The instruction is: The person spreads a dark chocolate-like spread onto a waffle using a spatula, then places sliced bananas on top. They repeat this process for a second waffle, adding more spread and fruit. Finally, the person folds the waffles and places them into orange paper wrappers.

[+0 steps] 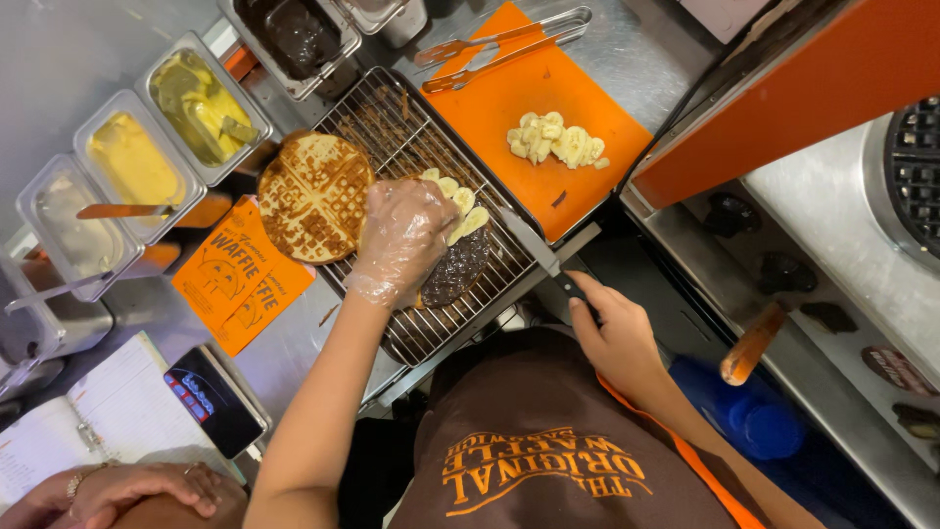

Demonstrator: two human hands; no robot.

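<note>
My left hand (pixel 403 235), in a clear plastic glove, rests on a chocolate-spread waffle half (pixel 458 269) topped with banana slices (pixel 460 204), on a wire rack (pixel 416 137). A second round golden waffle (pixel 313 196) lies on the rack just left of that hand. My right hand (pixel 615 328), bare, grips the black handle of a knife (pixel 537 250) whose blade points toward the banana-topped waffle.
An orange cutting board (pixel 509 108) holds a pile of banana slices (pixel 556 140) and metal tongs (pixel 504 44). Several steel tubs of spreads (pixel 132 162) line the left. Orange paper sleeves (pixel 240 274), a notebook (pixel 88 411), another person's hands (pixel 127 490), and a waffle iron (pixel 916 176) surround.
</note>
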